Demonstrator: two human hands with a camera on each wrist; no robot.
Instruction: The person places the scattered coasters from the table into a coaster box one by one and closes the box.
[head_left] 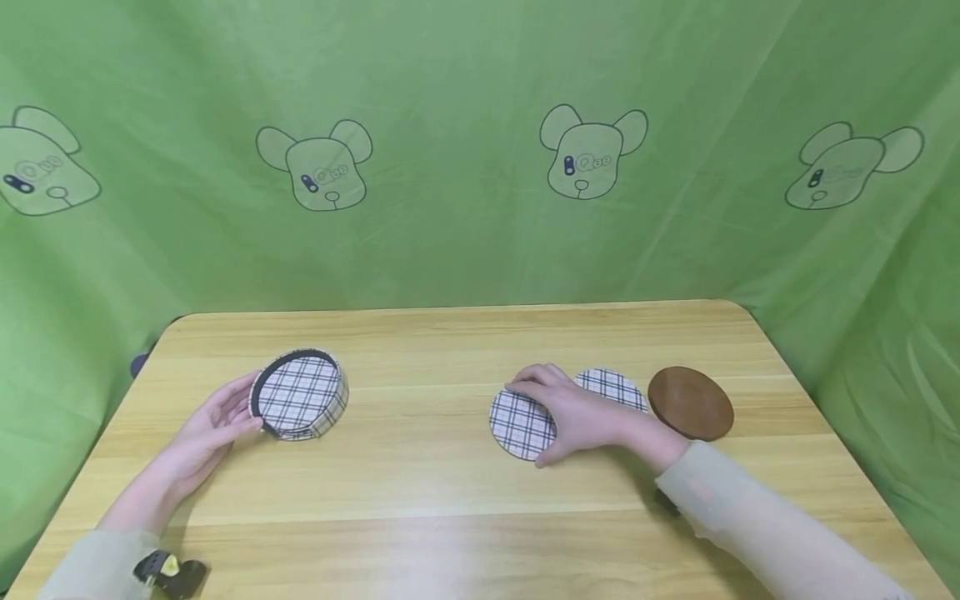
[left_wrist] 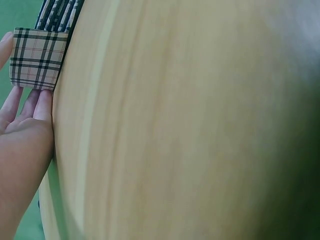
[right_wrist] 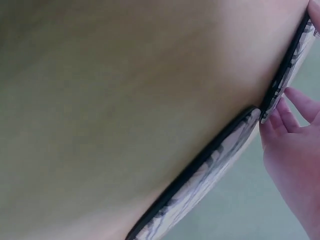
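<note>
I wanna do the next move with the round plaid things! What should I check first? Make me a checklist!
1. Left hand gripping the plaid holder: ok, thumb and fingers at its side.
2. Holder's opening uncovered: ok, nothing lies across it.
3. Holder empty: cannot tell, its inside shows the same plaid as the discs.
4. Right hand gripping the nearer plaid disc: ok, thumb and fingers at its edge.
5. Other plaid disc fully visible from the head camera: not ok, the right hand hides part.
6. Brown disc out of both hands: ok, neither holds it.
</note>
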